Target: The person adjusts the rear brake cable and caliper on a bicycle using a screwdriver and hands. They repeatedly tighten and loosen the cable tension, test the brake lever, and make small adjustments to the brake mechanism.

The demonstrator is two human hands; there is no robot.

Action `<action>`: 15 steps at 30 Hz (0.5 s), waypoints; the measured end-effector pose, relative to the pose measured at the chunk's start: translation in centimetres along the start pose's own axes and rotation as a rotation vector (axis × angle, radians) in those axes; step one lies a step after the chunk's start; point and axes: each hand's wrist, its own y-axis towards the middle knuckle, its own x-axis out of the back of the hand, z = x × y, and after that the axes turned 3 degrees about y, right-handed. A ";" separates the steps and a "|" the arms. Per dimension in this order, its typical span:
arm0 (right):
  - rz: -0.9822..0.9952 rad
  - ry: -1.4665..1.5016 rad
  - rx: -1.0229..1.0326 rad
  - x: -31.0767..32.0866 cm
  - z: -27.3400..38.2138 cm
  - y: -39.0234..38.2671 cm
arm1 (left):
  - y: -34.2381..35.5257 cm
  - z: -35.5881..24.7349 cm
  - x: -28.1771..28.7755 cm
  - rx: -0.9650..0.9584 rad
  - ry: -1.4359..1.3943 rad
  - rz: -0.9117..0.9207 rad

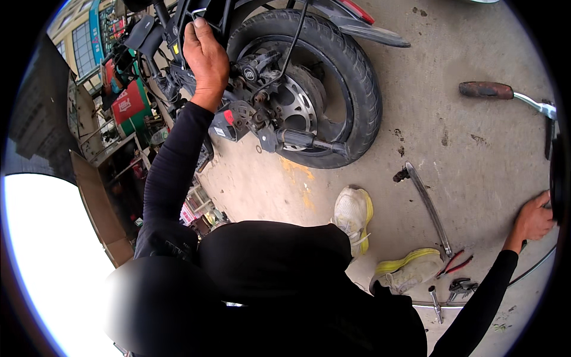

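With bent fingers of the left hand (206,65), touches the dark frame of the motorcycle (262,65); cannot tell whether gripping or merely resting, contact being partly hidden by that hand. As for the motorcycle, sits at the top of the view, spreading rightward from those fingers, with the rear wheel (364,89) well apart from them. Points tail to the right, long axis running from upper left towards the rear mudguard (380,37). Beyond the wheel, stained concrete ground (428,107). Just below it, in the way of the nearer tools, two pale, yellow-soled shoes (352,214). Beside these, a slim metal bar (429,208) set aslant, red-handled pliers (455,262), a chrome socket tool (436,300) and a dark metal part (461,287). Farther right, a tool with a worn brown handle (486,90). At the right rim, with fingers of the right hand (533,220) curled, reaches a dark object (557,166), cut off there; cannot tell whether held.
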 end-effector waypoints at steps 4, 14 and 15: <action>0.036 0.049 -0.042 0.3 -0.2 0.1 | -0.4 0.1 0.2 0.066 -0.018 0.009; 0.071 0.087 0.011 1.8 -1.0 0.3 | -0.8 -0.6 0.6 0.097 0.068 -0.002; 0.073 0.090 0.014 1.9 -1.1 0.3 | -0.7 -0.6 0.8 0.093 0.081 0.013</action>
